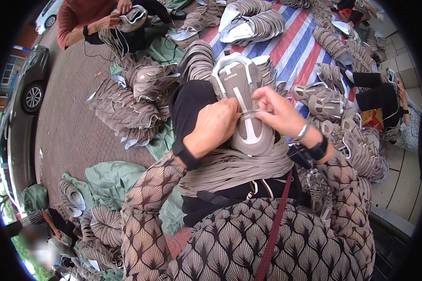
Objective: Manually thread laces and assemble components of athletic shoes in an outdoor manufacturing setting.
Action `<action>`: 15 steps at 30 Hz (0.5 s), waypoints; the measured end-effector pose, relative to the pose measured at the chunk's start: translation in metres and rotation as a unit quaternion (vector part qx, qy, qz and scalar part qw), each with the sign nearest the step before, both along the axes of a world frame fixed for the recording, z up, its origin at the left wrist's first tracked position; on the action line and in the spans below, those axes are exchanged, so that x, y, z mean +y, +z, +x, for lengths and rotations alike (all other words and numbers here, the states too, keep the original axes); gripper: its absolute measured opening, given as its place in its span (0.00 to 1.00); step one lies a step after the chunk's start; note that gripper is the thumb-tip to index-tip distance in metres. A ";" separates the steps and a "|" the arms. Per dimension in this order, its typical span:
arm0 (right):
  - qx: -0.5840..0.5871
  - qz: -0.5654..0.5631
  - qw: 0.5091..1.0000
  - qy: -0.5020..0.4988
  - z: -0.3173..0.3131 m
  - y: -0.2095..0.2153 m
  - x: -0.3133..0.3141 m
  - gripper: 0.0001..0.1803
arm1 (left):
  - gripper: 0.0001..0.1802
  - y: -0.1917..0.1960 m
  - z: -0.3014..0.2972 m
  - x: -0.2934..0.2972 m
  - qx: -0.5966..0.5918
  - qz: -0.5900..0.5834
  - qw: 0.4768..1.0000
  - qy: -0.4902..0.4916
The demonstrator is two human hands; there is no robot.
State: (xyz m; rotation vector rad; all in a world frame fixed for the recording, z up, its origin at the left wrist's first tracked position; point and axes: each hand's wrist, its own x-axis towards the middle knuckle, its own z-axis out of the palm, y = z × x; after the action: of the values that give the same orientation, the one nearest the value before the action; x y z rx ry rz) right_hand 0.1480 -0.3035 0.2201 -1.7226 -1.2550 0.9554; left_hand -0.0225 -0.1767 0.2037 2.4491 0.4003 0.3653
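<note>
A taupe shoe upper (252, 130) with mesh, a white tongue stripe and a pale collar lies over my lap, toe toward me. My left hand (214, 122) is closed at its left eyelet edge, pinching a taupe shoelace (249, 114) that crosses the tongue. Over the right edge, my right hand (280, 113) has curled fingers, its thumb at the lace's other side; the fingertips' exact hold is partly hidden. A thick bundle of flat taupe laces (234, 171) is spread across my thighs, just below the toe.
Stacked shoe uppers (126, 110) lie to the left, with more (323, 100) at the right. Green sacks (112, 180) and a striped tarp (293, 40) cover parts of the ground. Another person (86, 21) handles an upper ahead; a parked car (26, 103) stands left.
</note>
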 end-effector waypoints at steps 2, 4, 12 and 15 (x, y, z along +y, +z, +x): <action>-0.196 0.020 0.979 0.050 0.030 0.006 -0.016 0.07 | 0.07 0.008 -0.018 0.006 0.002 0.045 0.999 0.002; -0.467 0.109 0.877 0.035 0.052 0.017 -0.036 0.04 | 0.08 0.018 -0.044 0.019 0.018 0.096 0.995 0.036; 0.268 0.119 0.909 -0.295 0.091 0.005 -0.081 0.09 | 0.08 0.036 -0.048 0.018 -0.196 -0.606 0.768 0.071; 0.465 0.254 0.746 -0.403 0.124 -0.021 -0.105 0.08 | 0.05 0.029 -0.034 0.010 -0.200 -0.639 0.741 0.043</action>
State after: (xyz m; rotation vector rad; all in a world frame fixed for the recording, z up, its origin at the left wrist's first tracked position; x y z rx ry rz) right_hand 0.2716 -0.4081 0.1989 -0.9092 -0.0171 0.6600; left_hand -0.0563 -0.1671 0.2324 0.9582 0.3770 0.4315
